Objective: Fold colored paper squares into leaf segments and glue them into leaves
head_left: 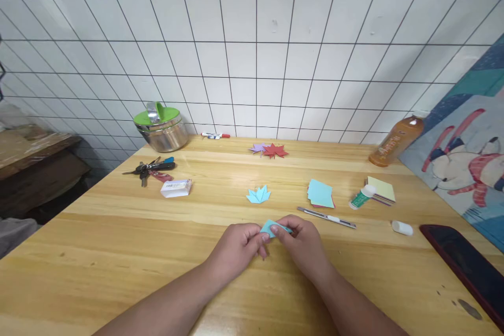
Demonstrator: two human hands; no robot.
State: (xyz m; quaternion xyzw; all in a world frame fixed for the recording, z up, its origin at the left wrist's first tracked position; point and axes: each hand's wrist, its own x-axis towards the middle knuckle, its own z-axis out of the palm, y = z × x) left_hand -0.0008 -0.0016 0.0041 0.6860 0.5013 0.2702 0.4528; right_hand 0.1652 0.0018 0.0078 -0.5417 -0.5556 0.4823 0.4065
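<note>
Between my two hands, just above the wooden table [157, 252], is a small folded piece of light-blue paper [269, 228]. My left hand [240, 244] pinches its left side between thumb and fingers. On the paper's right side, my right hand [301, 241] grips with the thumb on top; its fingertips are partly hidden behind. A light-blue folded paper leaf [259, 195] lies flat just beyond my hands. Right of it rests a stack of blue paper squares [320, 193], with a grey utility knife [326, 217] lying slantwise in front.
Further right are a glue stick [361, 197], its white cap [402, 228], a yellow-topped paper pad [380, 189], a phone [464, 257] and a bottle [397, 140]. Red [276, 150] and purple paper leaves lie at the back. Leftward are a lidded pot [163, 128], keys [145, 169] and a small box [176, 188].
</note>
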